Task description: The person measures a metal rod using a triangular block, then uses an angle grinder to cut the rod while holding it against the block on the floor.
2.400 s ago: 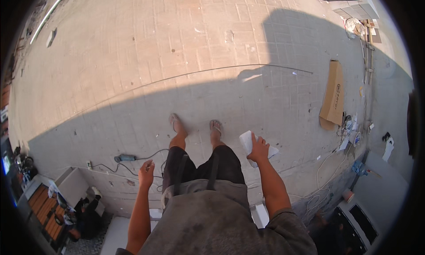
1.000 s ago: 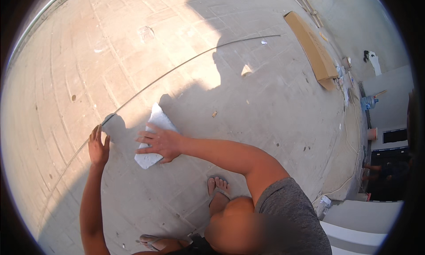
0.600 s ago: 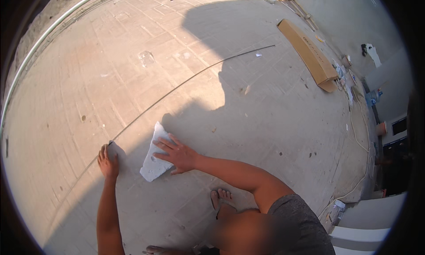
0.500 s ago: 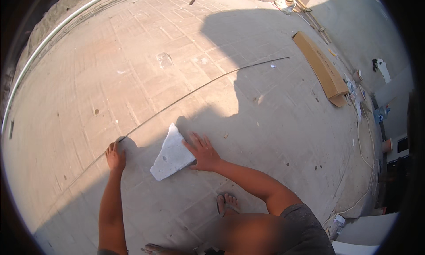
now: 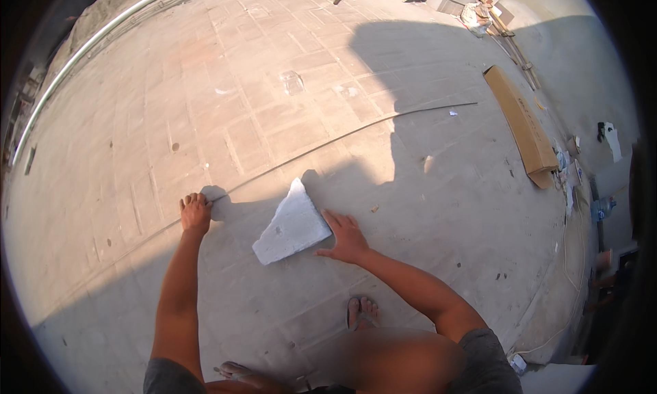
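Shifted since the earlier frames, the right hand [image 5: 349, 242] now sits off the top of the white slab [image 5: 293, 223]. Dark rod [image 5: 321, 146], long and thin, runs right and away from the fingers of the left hand [image 5: 196, 214], the nearer one. White slab lies between both hands, just left of the right fingers. These spread wide, gripping nothing; left fingers curl at the rod, but whether they grip it I cannot tell.

Head-worn fisheye view, from above, angled down at ground [image 5: 308, 113]
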### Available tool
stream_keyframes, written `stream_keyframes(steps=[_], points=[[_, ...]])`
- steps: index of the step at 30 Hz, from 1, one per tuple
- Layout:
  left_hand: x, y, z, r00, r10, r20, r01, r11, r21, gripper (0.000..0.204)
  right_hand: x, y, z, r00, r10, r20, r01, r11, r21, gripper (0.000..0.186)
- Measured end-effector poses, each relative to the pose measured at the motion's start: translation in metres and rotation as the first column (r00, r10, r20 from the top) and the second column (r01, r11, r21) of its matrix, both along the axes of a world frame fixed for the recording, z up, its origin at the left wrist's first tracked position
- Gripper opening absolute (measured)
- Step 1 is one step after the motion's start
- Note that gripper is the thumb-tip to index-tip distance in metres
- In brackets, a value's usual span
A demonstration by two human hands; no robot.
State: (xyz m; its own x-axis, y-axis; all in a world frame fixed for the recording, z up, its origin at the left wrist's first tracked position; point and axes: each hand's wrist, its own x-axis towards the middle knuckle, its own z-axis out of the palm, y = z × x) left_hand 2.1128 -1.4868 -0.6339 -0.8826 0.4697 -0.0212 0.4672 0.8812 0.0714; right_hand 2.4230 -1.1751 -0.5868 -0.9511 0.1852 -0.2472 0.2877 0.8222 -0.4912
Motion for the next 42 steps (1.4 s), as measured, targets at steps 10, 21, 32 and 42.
stream_keyframes(steps=[10,21,32,42], points=[[0.011,-0.011,0.023,0.981,-0.193,0.014,0.191,0.977,0.098,0.016,-0.058,-0.095,0.03,0.867,0.461,-0.191,-0.419,0.881,0.221,0.09],[0.034,-0.026,0.086,0.928,-0.372,-0.002,0.369,0.921,0.122,0.011,-0.035,-0.081,0.019,0.83,0.487,-0.27,-0.433,0.87,0.237,0.086],[0.08,-0.041,0.099,0.933,-0.318,0.168,0.281,0.936,0.211,0.017,-0.011,-0.028,-0.017,0.972,-0.197,-0.126,0.196,0.98,-0.025,0.104],[0.089,-0.036,0.084,0.89,-0.376,0.259,0.283,0.9,0.331,0.014,-0.042,-0.065,-0.018,0.955,-0.269,-0.125,0.249,0.956,-0.155,0.092]])
